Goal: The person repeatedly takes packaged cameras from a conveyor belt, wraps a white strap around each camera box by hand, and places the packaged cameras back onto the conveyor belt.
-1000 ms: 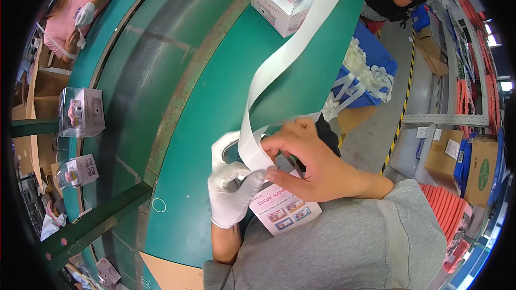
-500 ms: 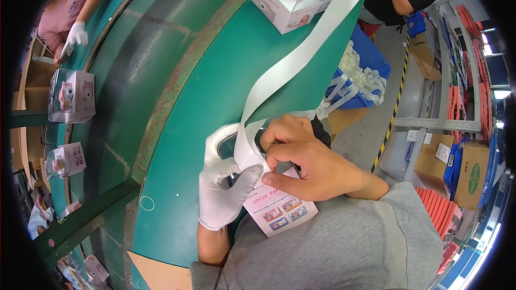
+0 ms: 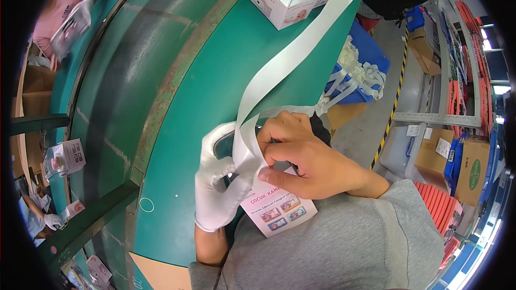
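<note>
In the head view, my left hand [image 3: 217, 196], in a white glove, is wrapped round the side of a small white carton with a clear plastic top and a carry handle. The carton's printed panel [image 3: 279, 214], with pink lettering and small camera pictures, faces up near my chest. A long white strip [image 3: 282, 67] comes down from the top right and bends between my hands, under my left thumb. My bare right hand [image 3: 309, 158] is closed, thumb and curled fingers pinching at the strip's edge over the carton. What lies inside that pinch is partly hidden.
Another camera carton [image 3: 285, 8] stands on the green bench [image 3: 193, 96] ahead. A blue bin [image 3: 371, 56] holds crumpled strips. Across the conveyor belt [image 3: 121, 64] are a carton [image 3: 65, 158] and a co-worker's gloved hand [image 3: 80, 16]. Shelving [image 3: 441, 121] stands at right.
A carton has gone from the far bench, and the co-worker there now holds a blurred package. Another person's gloved hand has appeared at lower left. My hands have barely shifted.
</note>
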The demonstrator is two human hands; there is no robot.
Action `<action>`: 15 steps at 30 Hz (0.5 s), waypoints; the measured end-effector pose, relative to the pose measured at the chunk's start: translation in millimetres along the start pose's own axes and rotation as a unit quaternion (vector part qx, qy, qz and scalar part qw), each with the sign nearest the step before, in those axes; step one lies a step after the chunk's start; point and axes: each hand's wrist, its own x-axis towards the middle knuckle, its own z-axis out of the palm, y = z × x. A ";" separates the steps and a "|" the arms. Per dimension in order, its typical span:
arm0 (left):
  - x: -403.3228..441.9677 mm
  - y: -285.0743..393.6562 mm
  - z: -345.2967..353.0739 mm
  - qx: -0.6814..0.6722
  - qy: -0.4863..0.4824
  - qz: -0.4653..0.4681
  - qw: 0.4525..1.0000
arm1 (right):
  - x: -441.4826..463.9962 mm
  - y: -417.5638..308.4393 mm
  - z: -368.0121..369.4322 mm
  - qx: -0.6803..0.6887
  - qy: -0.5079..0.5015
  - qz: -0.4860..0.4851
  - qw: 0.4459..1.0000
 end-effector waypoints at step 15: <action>-34.6 -1.4 17.2 -0.016 0.024 -0.086 0.996 | -20.8 -7.9 11.3 -0.053 0.029 -0.033 0.998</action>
